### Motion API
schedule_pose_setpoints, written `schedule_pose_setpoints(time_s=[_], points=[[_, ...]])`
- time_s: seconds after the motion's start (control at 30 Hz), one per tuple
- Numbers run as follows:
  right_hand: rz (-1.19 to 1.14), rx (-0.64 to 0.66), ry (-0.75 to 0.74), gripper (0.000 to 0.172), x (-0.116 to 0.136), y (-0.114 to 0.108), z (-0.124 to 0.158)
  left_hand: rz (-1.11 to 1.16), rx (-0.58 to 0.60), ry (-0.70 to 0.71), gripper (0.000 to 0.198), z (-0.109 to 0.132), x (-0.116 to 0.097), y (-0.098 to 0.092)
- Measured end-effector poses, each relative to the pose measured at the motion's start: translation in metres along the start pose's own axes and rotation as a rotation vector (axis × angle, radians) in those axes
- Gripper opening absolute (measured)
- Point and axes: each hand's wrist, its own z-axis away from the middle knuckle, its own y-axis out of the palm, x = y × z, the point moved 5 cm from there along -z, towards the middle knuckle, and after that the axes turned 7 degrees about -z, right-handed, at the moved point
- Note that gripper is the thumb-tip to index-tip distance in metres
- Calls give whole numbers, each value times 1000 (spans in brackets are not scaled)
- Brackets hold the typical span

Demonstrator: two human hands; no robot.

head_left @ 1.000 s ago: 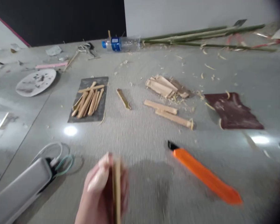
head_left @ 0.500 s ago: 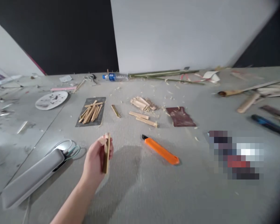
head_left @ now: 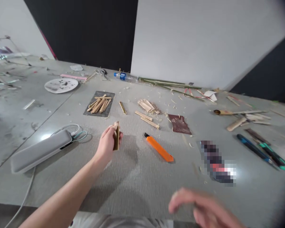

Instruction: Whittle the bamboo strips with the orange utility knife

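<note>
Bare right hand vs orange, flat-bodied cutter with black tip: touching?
Apart. Head view: grey tabletop shows between the right hand and the orange cutter.

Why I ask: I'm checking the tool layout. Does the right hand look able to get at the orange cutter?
Probably yes: the right hand, blurred but seemingly empty, is near the orange cutter, with only tabletop visible between them; the left hand, holding a bamboo strip, is clear.

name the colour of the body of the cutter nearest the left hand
The cutter's body is bright orange, best seen in the head view.
</note>
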Motion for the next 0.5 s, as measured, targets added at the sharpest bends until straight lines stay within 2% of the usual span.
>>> schedule_pose_setpoints(time_s=[0.03, 0.07, 0.13, 0.23, 0.3, 0.4, 0.5], points=[[27, -38, 2, 29, 6, -10, -21, -2, 5, -11, 33, 1, 1, 2], [113, -229, 42, 28, 10, -25, -42, -6, 13, -21, 32, 2, 1, 3], [413, -375, 35, 29, 18, -36, -87, -20, 24, -31, 30, 3, 1, 4], [498, -320, 56, 38, 7, -33, -142, -56, 27, -45, 27, 3, 0, 4], [520, -237, 62, 40, -7, -27, -161, -83, 13, -61, 27, 2, -2, 3], [579, -157, 48, 34, -24, -19, -170, -106, -9, -81, 24, 3, -5, 1], [557, -161, 54, 26, -31, -16, -170, -115, -40, -115, 24, 4, -4, -2]])
